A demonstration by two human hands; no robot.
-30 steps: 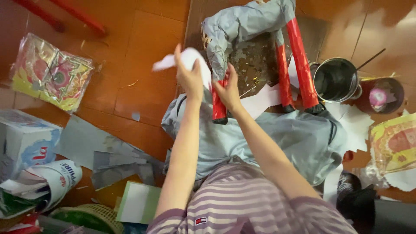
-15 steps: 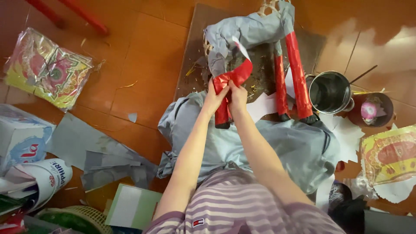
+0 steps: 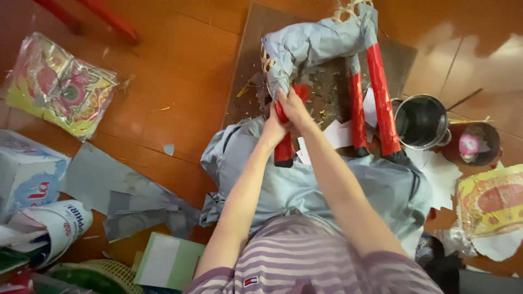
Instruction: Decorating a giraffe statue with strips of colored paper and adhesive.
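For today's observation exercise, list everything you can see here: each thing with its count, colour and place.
paper animal figure: one, grey body, top centre on brown board
red legs: three in view, under the figure
metal pot: one, silver, right of the legs
dark bowl: one, pink inside, far right
grey paper sheets: several, floor left
patterned packet: one, yellow and pink, upper left
green pad: one, bottom left
left hand: on the nearest red leg
right hand: fingers wrapped round the same leg

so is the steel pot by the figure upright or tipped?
Upright: the steel pot shows its round open mouth facing the camera, base on the floor. Contents cannot be told; the inside is dark.
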